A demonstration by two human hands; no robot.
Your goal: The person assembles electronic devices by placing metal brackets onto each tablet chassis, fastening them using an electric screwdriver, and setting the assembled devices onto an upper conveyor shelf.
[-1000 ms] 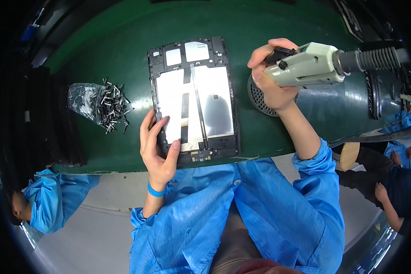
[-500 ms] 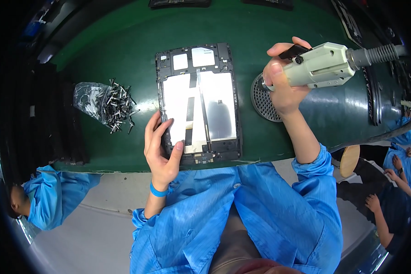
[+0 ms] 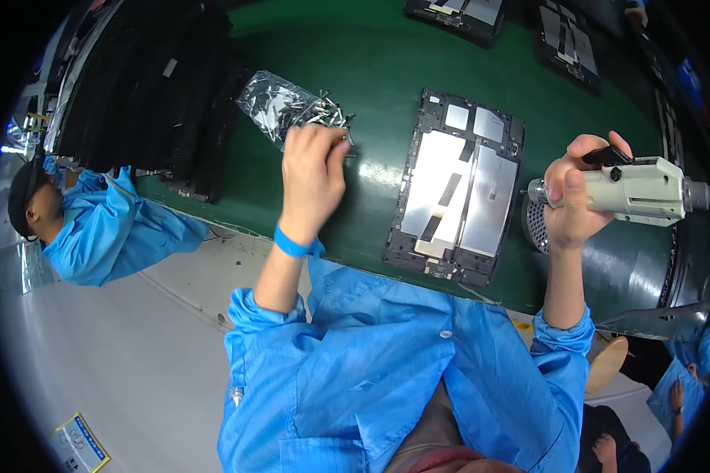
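Note:
My left hand (image 3: 312, 172) is over a pile of small black and silver pieces (image 3: 331, 112) spilling from a clear plastic bag (image 3: 267, 96). Its fingers are curled and pinched together; whatever is between them cannot be made out. My right hand (image 3: 569, 217) is wrapped around a pale electric screwdriver (image 3: 643, 189) with a black lever, its tip pointing left. Between my hands an opened tablet (image 3: 487, 213) lies on the green table (image 3: 371, 67), silver battery panels and dark frame facing up. Neither hand touches it.
A round perforated holder (image 3: 536, 227) stands below the screwdriver's nose. Two more opened tablets (image 3: 459, 16) (image 3: 569, 46) lie at the far side. Dark panels (image 3: 146, 102) stand in rows at left. A person in blue (image 3: 106, 229) is beyond them; a round stool (image 3: 607, 366) is at lower right.
My left hand has let go of the tablet and moved left to the pile of pieces. The view has turned leftward. My right hand still holds the electric screwdriver.

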